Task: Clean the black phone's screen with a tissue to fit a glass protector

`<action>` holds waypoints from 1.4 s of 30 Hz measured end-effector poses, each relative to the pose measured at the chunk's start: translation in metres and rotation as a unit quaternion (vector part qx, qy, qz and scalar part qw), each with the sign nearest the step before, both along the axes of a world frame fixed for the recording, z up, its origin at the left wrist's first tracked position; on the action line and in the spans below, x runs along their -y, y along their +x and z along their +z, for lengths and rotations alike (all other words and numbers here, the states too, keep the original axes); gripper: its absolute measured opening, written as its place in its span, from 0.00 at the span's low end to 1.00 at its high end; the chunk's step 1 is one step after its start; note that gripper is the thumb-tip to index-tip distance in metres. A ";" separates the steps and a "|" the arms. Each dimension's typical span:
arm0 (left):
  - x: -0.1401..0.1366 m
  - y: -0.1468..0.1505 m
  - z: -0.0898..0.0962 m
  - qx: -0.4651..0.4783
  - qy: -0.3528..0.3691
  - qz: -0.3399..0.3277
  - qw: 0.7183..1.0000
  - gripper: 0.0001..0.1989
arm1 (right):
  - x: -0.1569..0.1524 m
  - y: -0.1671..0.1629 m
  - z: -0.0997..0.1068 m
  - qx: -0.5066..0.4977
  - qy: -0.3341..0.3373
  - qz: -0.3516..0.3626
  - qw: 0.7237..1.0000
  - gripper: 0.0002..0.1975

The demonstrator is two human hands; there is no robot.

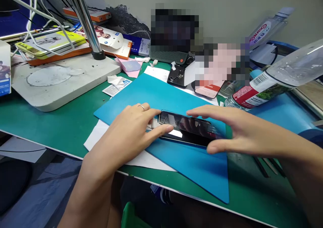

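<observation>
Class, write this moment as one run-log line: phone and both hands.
phone: dark face up, over blue mat | left hand: at phone's left end | right hand: at phone's right end | grip: unclear

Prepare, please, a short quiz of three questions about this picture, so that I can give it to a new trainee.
1. Choose one. Between the left hand and the right hand is:
a) a bottle
b) a phone
c) a book

2. True or false: the left hand wears a ring.

3. Fill the gap: the mat below the phone is ____ in colour.

Key:
1. b
2. True
3. blue
</observation>
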State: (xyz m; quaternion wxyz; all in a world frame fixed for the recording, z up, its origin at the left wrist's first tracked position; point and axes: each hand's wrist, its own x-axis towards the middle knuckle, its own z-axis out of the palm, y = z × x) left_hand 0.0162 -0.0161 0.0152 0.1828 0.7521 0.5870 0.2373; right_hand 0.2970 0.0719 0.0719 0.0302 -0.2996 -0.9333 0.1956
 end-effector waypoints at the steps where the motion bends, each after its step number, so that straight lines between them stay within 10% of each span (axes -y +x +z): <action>1: 0.000 0.001 0.001 0.000 -0.004 0.002 1.000 0.25 | 0.000 0.009 -0.001 -0.007 0.009 0.001 1.000 0.39; 9: 0.000 0.004 0.005 -0.006 -0.022 0.013 1.000 0.28 | -0.006 0.025 -0.017 -0.158 0.072 -0.056 0.983 0.11; 20: 0.000 -0.002 0.001 -0.023 0.001 -0.008 1.000 0.28 | -0.007 0.024 -0.019 -0.093 0.056 0.013 0.994 0.33; 42: 0.001 -0.003 -0.002 -0.015 0.011 -0.012 1.000 0.29 | -0.007 0.021 -0.022 -0.075 0.061 -0.031 0.995 0.19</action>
